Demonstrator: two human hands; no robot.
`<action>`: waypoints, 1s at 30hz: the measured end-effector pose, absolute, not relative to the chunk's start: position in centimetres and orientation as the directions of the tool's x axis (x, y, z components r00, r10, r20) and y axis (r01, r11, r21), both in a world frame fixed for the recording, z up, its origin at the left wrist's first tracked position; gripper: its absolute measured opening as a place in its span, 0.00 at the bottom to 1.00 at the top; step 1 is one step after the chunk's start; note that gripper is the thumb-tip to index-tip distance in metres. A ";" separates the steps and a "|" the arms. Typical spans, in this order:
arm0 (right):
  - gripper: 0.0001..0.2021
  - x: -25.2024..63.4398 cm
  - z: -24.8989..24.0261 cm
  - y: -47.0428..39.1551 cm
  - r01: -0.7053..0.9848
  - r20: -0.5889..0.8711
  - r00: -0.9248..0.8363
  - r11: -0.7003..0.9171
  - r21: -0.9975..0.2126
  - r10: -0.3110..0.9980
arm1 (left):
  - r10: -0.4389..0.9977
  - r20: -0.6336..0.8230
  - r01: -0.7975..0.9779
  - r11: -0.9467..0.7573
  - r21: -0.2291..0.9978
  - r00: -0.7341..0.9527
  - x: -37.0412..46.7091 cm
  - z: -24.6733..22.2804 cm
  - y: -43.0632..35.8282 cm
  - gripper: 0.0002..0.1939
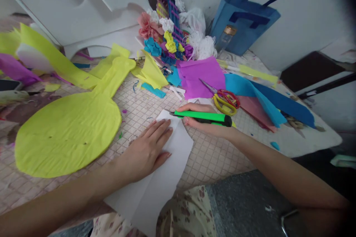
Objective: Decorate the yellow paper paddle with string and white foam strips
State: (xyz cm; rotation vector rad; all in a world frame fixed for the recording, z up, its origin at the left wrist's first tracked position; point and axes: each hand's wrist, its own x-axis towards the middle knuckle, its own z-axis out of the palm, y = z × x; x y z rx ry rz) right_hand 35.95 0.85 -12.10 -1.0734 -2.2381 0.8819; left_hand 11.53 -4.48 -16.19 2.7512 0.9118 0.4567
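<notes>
My right hand (203, 118) is wrapped round a green utility knife (204, 116), its blade pointing left at the top end of a white paper sheet (174, 155). Flat on that sheet lies my left hand (151, 148), fingers stretched out and close together, the fingertips just left of the blade. The sheet has a crease and an uneven right edge, and its lower end hangs over the table's front edge. Just beyond my right hand are scissors (225, 102) with red and yellow handles, partly on a purple paper piece (201, 77).
A yellow paddle-shaped piece (69, 129) takes up the table's left side. Paper flowers (150, 27) and a blue bag (241, 22) stand at the back. Blue paper (256, 96) lies at the right, and yellow paper strips (55, 59) at the back left.
</notes>
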 end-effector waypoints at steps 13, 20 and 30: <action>0.14 37.9 -12.2 -1.2 0.536 0.165 -0.507 0.460 -0.708 0.846 | 0.599 0.227 0.544 -0.797 0.263 0.768 11.5 -16.1 -4.5 0.25; 0.12 39.9 -13.3 -2.2 0.473 0.041 -0.379 0.232 -0.850 0.924 | 0.604 0.231 0.538 -0.791 0.291 0.763 11.5 -16.3 -4.5 0.25; 0.16 36.5 -13.4 -0.8 0.256 0.068 -0.245 0.132 -0.957 0.967 | 0.606 0.202 0.551 -0.789 0.272 0.769 11.4 -16.1 -4.5 0.25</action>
